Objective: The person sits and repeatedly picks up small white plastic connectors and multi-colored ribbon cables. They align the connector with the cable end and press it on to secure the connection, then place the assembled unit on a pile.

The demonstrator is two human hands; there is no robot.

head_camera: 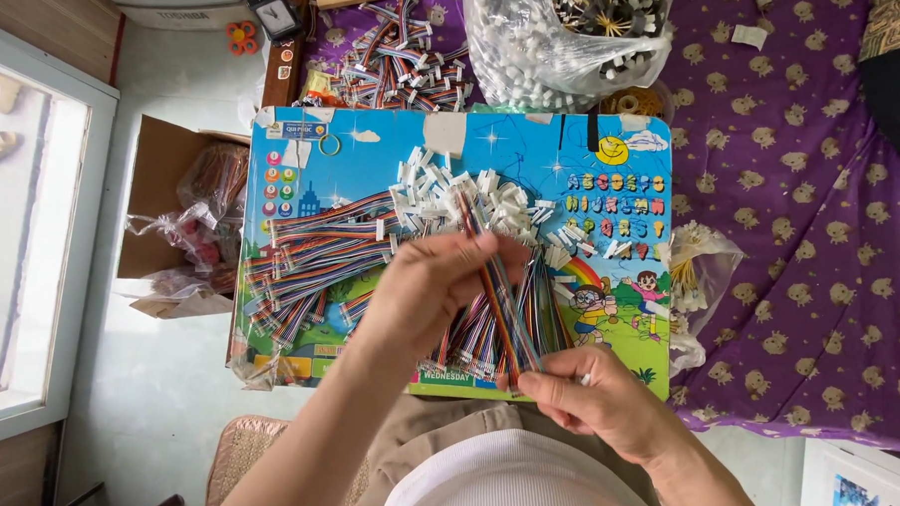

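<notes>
My left hand is in the middle of the view. Its fingers are curled and pressed together around a bunch of rainbow wires. The wires run from 12 o'clock down to 6 o'clock, and they have small white plugs at the top end. My right hand is at 5 o'clock. Its fingers pinch the bottom end of the same bunch, just under my left hand.

Under my hands is a bright blue picture board with a sun, colored letters and cartoon children on it. A big pile of the same rainbow wires lies on the board at 9 o'clock. Loose white plugs sit in a heap just above my left hand.

At 12 o'clock there is another pile of wires. Next to it, at 1 o'clock, is a clear plastic bag full of small white parts. A purple cloth with little animals on it covers the right side, from 1 to 4 o'clock. At 9 o'clock, on the floor, a cardboard box holds plastic bags.
</notes>
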